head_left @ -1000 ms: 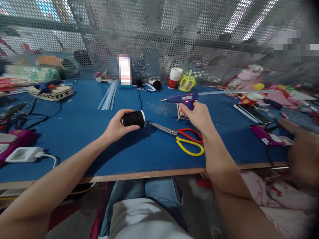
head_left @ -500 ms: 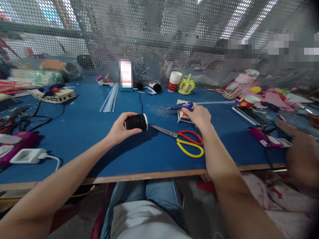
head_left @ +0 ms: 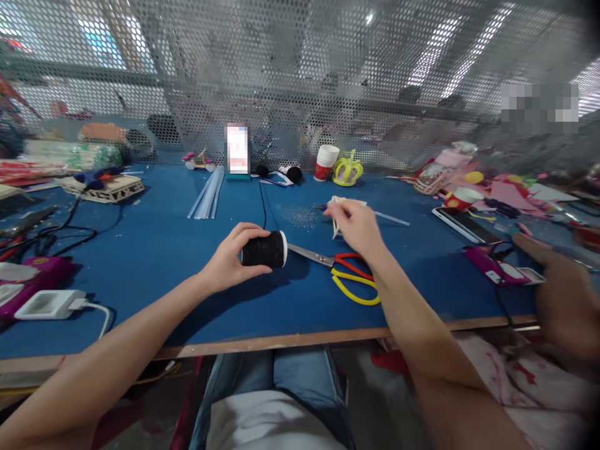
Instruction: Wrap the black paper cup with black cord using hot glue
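Note:
My left hand (head_left: 227, 262) is shut on a black thread spool (head_left: 263, 249) with a white end, held just above the blue table (head_left: 154, 250). Just right of the spool, my right hand (head_left: 356, 225) hovers with curled fingers over a small wooden stick stand (head_left: 336, 201). It covers most of the blue glue gun; only the nozzle tip (head_left: 321, 207) and the clear glue stick (head_left: 391, 217) show on either side. Whether the hand still grips the gun is hidden. Red-and-yellow scissors (head_left: 351, 275) lie under my right wrist.
Another person's hand (head_left: 562, 294) rests at the table's right edge beside a magenta device (head_left: 497, 269) and a phone (head_left: 462, 222). At the back stand a paper cup (head_left: 325, 162), a yellow crown (head_left: 347, 169) and clear glue sticks (head_left: 206, 194). A white charger (head_left: 47, 303) sits front left.
My right hand has lowered the glue gun from the air onto the wooden stand and loosened around it. My left hand has shifted the spool slightly right.

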### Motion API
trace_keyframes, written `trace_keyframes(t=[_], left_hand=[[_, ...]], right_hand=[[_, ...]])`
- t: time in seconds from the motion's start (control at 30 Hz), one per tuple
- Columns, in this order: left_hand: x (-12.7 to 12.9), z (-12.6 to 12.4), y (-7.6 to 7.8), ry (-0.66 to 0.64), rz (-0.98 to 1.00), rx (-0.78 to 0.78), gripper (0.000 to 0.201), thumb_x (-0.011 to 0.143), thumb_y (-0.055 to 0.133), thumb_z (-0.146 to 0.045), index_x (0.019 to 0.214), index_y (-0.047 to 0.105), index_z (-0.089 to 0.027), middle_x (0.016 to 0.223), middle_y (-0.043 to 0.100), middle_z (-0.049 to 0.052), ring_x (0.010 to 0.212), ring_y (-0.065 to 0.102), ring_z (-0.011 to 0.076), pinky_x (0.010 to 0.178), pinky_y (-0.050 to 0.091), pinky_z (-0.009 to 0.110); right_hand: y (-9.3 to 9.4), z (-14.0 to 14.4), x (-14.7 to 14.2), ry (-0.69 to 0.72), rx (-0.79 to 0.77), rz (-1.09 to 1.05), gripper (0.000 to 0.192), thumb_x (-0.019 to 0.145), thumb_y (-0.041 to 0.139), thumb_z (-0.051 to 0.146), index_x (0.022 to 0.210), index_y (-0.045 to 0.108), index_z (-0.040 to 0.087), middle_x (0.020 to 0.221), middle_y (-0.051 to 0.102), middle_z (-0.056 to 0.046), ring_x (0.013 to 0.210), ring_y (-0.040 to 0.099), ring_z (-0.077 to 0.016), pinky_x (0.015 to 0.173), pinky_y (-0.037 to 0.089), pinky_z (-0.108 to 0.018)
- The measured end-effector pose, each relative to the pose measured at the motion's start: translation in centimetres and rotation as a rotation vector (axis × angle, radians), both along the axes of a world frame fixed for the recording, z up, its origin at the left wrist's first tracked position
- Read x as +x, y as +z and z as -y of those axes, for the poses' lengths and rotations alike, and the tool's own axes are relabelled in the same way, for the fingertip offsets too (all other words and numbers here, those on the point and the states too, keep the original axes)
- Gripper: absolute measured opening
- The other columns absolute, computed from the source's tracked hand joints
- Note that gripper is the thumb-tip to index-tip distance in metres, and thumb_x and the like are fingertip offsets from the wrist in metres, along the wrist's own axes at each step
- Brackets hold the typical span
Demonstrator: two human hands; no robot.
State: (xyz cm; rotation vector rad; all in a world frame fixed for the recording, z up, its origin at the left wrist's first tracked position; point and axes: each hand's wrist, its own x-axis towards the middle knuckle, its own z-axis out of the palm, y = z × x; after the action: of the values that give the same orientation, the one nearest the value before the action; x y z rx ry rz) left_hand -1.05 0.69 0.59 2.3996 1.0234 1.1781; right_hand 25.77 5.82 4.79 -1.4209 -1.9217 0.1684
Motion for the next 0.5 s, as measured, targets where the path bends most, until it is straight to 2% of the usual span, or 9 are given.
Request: trace_keyframes(t=[0.07, 0.17, 0.23, 0.33, 0.43, 0.5], left_hand=[[0.1, 0.3, 0.1, -0.019, -0.041, -0.006, 0.055, 0.07, 0.072, -0.037, 0.117, 0.047, -0.022, 0.115, 0.049, 0.01, 0.109, 0.05, 0.0234, 0.094, 0.043, 0.043], [0.2, 0.4, 0.3, -0.029, -0.1, 0.005, 0.054, 0.072, 0.07, -0.037, 0.118, 0.046, -0.023, 0.116, 0.047, 0.01, 0.109, 0.05, 0.025, 0.093, 0.044, 0.045], [0.2, 0.5, 0.3, -0.049, -0.15, 0.041, 0.053, 0.074, 0.068, -0.037, 0.119, 0.045, -0.024, 0.116, 0.046, 0.011, 0.11, 0.049, 0.0258, 0.093, 0.044, 0.046], [0.3, 0.5, 0.2, -0.089, -0.227, 0.112, 0.051, 0.077, 0.065, -0.034, 0.122, 0.043, -0.024, 0.118, 0.043, 0.012, 0.111, 0.047, 0.0265, 0.093, 0.045, 0.046], [0.3, 0.5, 0.1, -0.093, -0.277, 0.174, 0.05, 0.077, 0.064, -0.031, 0.122, 0.043, -0.022, 0.119, 0.041, 0.014, 0.109, 0.047, 0.027, 0.09, 0.047, 0.044], [0.3, 0.5, -0.1, -0.074, -0.304, 0.191, 0.049, 0.077, 0.065, -0.029, 0.121, 0.045, -0.021, 0.117, 0.041, 0.014, 0.106, 0.048, 0.027, 0.087, 0.049, 0.043]], right_hand=[[0.4, 1.5, -2.4, 0.251, -0.179, -0.055, 0.047, 0.09, 0.033, 0.051, 0.08, 0.065, 0.017, 0.085, 0.065, -0.007, 0.077, 0.059, -0.0162, 0.073, 0.043, -0.029], [1.0, 3.3, -5.3, 0.458, -0.152, 0.033, 0.05, 0.092, 0.028, 0.05, 0.071, 0.061, 0.018, 0.082, 0.062, -0.007, 0.081, 0.056, -0.016, 0.078, 0.04, -0.03], [1.4, 3.7, -6.4, 0.477, -0.09, 0.089, 0.053, 0.093, 0.025, 0.05, 0.064, 0.056, 0.018, 0.075, 0.058, -0.005, 0.078, 0.053, -0.0152, 0.078, 0.039, -0.03], [1.7, 3.2, -7.2, 0.376, -0.071, 0.168, 0.059, 0.092, 0.022, 0.053, 0.053, 0.049, 0.018, 0.061, 0.052, -0.004, 0.068, 0.049, -0.0141, 0.073, 0.036, -0.03], [1.7, 2.2, -8.0, 0.382, -0.214, 0.272, 0.06, 0.09, 0.03, 0.054, 0.045, 0.047, 0.018, 0.05, 0.047, -0.003, 0.057, 0.045, -0.0128, 0.062, 0.033, -0.029], [1.7, 1.8, -8.6, 0.434, -0.299, 0.275, 0.049, 0.087, 0.042, 0.047, 0.049, 0.054, 0.017, 0.054, 0.055, -0.004, 0.056, 0.047, -0.0123, 0.057, 0.032, -0.028]])
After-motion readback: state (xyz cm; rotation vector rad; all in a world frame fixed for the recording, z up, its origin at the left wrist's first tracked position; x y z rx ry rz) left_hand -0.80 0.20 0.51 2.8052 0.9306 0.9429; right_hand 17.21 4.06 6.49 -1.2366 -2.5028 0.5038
